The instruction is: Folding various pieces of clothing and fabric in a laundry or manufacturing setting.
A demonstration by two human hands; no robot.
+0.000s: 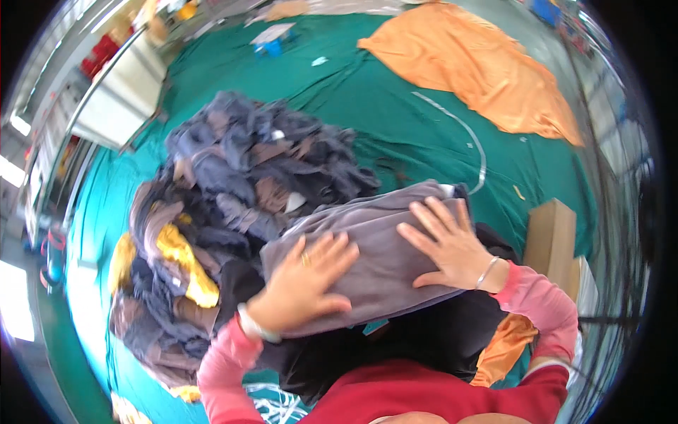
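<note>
A folded stack of grey-brown cloth lies across my lap, over black fabric. My left hand, with a ring and a pale wristband, rests on the stack's left part, fingers stretched out. On its right part my right hand lies with fingers spread, a thin bangle at the wrist. Neither hand grips anything. Beyond and to the left is a big loose heap of dark blue-grey and brown garments, touching or close to the stack. Yellow cloth shows among them.
Green sheeting covers the floor. An orange cloth is spread at the far right, with a cardboard box nearer. More orange fabric lies by my right side. A white-panelled cart stands far left, and a small stool farther back.
</note>
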